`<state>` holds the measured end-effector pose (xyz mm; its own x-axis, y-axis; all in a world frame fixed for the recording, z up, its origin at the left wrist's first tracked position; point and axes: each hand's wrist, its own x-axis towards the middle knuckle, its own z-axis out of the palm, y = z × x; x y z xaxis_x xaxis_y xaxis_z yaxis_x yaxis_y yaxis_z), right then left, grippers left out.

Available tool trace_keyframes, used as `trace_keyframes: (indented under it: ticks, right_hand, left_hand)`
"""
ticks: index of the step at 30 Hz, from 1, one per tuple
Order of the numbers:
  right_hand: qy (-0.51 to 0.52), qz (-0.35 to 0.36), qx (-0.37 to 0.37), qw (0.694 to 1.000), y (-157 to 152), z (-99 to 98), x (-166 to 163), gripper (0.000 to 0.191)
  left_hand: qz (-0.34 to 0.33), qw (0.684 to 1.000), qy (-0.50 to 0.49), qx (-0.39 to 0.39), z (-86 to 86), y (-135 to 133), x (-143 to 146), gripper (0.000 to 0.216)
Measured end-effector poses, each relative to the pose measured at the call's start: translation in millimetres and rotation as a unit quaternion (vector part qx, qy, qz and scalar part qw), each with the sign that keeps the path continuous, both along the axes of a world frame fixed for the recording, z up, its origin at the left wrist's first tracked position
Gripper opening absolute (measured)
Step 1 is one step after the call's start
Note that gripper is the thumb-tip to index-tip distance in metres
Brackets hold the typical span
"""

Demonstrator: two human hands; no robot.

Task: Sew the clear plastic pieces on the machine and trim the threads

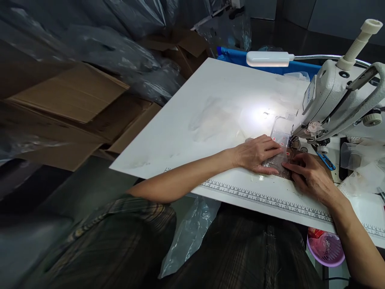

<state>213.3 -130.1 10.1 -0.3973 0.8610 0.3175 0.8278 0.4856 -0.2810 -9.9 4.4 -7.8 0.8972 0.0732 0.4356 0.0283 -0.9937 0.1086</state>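
Note:
A clear plastic piece (279, 136) with small red marks lies on the machine bed, its edge by the presser foot of a white sewing machine (326, 90). My left hand (259, 154) rests on this plastic with the fingers stretched out and the thumb apart. On the other side, my right hand (314, 174) has bent fingers closed at the plastic's near right edge, close below the needle area. The exact grip of those fingertips is partly hidden. Blue-handled thread snips (327, 161) lie just beyond my right hand.
A white table (180, 132) carries a printed ruler along its front edge. A lamp (269, 59) lights the work. Translucent scraps (363, 172) lie at right. Below hangs or stands a purple basket (331, 261). An open cardboard box (72, 96) and plastic bags are at left; clear plastic (189, 233) lies by my lap.

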Motion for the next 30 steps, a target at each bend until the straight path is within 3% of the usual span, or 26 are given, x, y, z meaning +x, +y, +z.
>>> trace_keyframes:
  ticks: [4, 11, 16, 30]
  right_hand:
    - [0.003, 0.000, -0.011, 1.000, -0.3, 2.9, -0.8, 0.031]
    - [0.007, 0.001, -0.001, 1.000, 0.4, 1.4, -1.4, 0.032]
    - [0.003, -0.057, -0.036, 0.998, 3.6, -3.1, -1.3, 0.035]
    - [0.004, -0.093, -0.023, 0.995, 6.7, -4.3, -3.3, 0.036]
  left_hand:
    - [0.039, 0.999, 0.036, -0.005, 10.5, -0.8, 7.2, 0.062]
    - [0.067, 0.988, 0.117, 0.080, 20.7, -4.9, 15.4, 0.042]
    - [0.059, 0.987, 0.120, 0.093, 19.2, 8.1, 21.9, 0.043]
    - [0.072, 0.993, 0.090, -0.014, 12.1, 14.7, 23.3, 0.044]
